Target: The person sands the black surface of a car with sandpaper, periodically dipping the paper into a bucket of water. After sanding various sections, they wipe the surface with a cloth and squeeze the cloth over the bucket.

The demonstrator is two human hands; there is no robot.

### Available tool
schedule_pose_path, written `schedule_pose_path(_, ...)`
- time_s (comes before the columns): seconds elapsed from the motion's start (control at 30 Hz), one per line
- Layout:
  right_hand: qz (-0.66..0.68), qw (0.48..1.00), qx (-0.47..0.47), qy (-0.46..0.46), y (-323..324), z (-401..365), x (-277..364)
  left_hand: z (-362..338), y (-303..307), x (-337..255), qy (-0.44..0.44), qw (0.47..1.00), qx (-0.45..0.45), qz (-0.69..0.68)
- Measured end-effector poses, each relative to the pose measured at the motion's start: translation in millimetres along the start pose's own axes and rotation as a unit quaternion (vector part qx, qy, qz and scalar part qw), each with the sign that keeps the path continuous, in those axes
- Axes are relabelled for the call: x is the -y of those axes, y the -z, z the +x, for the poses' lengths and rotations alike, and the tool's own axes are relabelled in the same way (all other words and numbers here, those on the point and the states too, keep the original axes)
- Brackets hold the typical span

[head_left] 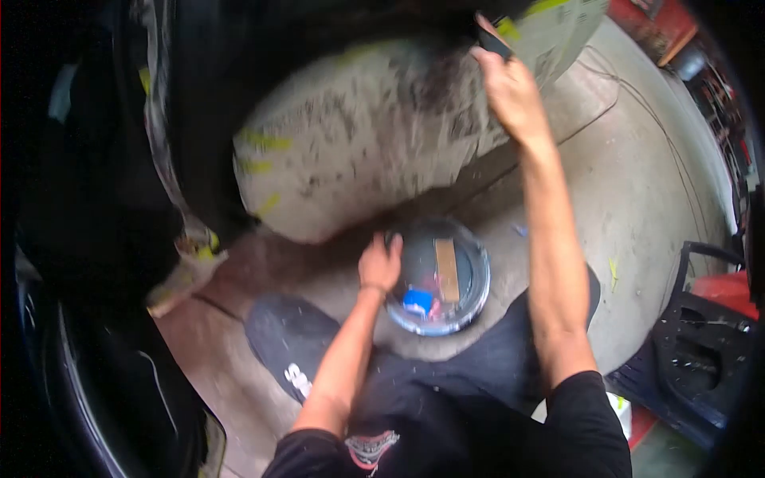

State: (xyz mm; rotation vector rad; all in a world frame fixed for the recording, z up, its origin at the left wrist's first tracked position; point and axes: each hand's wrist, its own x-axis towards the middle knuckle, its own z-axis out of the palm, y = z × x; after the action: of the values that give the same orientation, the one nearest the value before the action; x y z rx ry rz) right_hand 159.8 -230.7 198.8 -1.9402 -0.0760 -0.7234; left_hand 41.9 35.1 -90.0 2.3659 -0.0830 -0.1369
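Observation:
My right hand [510, 92] is raised at the upper right, its fingers wrapped round a dark flat block [492, 40] against the dark car body. Below, the newspaper-like masking sheet [343, 135] with yellow-green tape covers a large rounded shape. My left hand [381, 261] is closed at the left side of a round bucket [476, 307], with a small dark object [390, 239] between its fingers. Inside the bucket lie a brown strip [447, 269] and a blue piece [417, 302].
A black car panel [88, 374] stands at the left. On the right, a dark door-like panel [697, 342] rests near red surfaces. Cables [665, 131] run over the concrete floor [629, 207]. My bent legs are on both sides of the bucket.

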Motion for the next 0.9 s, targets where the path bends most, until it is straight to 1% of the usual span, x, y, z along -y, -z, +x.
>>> schedule_pose_path(0.03,-0.018,0.993,0.1,-0.054,14,-23,-10,3,-4,4,0.012,1.0,-0.001,-0.004)
schedule_pose_path(0.07,-0.035,0.975,0.206,-0.078,16,-57,-18,5,0,4,0.031,0.999,0.023,-0.028)
schedule_pose_path(0.1,-0.093,0.939,0.322,-0.073,4,-89,-38,6,-3,11,0.024,0.999,0.0,-0.04)
schedule_pose_path(0.13,-0.143,0.889,0.432,-0.053,-9,-122,-58,7,-2,10,0.047,0.997,-0.009,-0.058)
schedule_pose_path(0.2,-0.256,0.81,0.519,-0.091,-54,-218,-96,4,-1,9,0.054,0.996,-0.013,-0.067)
schedule_pose_path(0.23,-0.295,0.776,0.54,-0.137,-74,-251,-95,4,1,3,0.053,0.996,-0.017,-0.072)
schedule_pose_path(0.27,-0.342,0.761,0.539,-0.113,-97,-293,-117,5,4,0,0.052,0.995,-0.021,-0.076)
schedule_pose_path(0.3,-0.387,0.757,0.519,-0.094,-109,-322,-121,5,6,-1,0.074,0.995,0.014,-0.069)
schedule_pose_path(0.33,-0.418,0.774,0.472,-0.054,-123,-340,-118,6,5,1,0.068,0.996,0.015,-0.063)
schedule_pose_path(0.4,-0.452,0.695,0.539,-0.148,-141,-347,-133,6,2,5,0.06,0.996,0.013,-0.071)
schedule_pose_path(0.5,-0.425,0.653,0.591,-0.209,-149,-357,-164,7,-2,7,0.049,0.996,0.016,-0.072)
schedule_pose_path(0.57,-0.404,0.63,0.632,-0.201,-144,-358,-181,7,1,5,0.055,0.995,0.022,-0.08)
schedule_pose_path(0.6,-0.391,0.621,0.651,-0.195,-142,-354,-188,5,4,2,0.042,0.996,0.0,-0.078)
schedule_pose_path(0.63,-0.337,0.643,0.663,-0.182,-139,-340,-186,5,0,6,0.017,0.996,-0.024,-0.079)
schedule_pose_path(0.67,-0.309,0.681,0.64,-0.177,-135,-322,-171,4,1,7,-0.008,0.996,-0.045,-0.082)
schedule_pose_path(0.73,-0.256,0.748,0.587,-0.175,-108,-285,-136,3,5,9,-0.087,0.986,-0.141,-0.018)
schedule_pose_path(0.77,-0.265,0.771,0.561,-0.144,-90,-267,-110,-2,6,5,-0.127,0.975,-0.181,0.012)
schedule_pose_path(0.8,-0.272,0.793,0.533,-0.111,-76,-249,-82,-11,14,-9,-0.092,0.975,-0.201,0.003)
schedule_pose_path(0.83,-0.281,0.824,0.484,-0.083,-66,-239,-59,-19,27,-23,-0.019,0.99,-0.123,-0.06)
schedule_pose_path(0.87,-0.287,0.853,0.434,-0.053,-59,-235,-36,-24,40,-33,0.055,0.991,-0.045,-0.117)
schedule_pose_path(0.9,-0.29,0.878,0.381,-0.023,-55,-232,-20,-26,49,-38,0.154,0.94,0.051,-0.3)
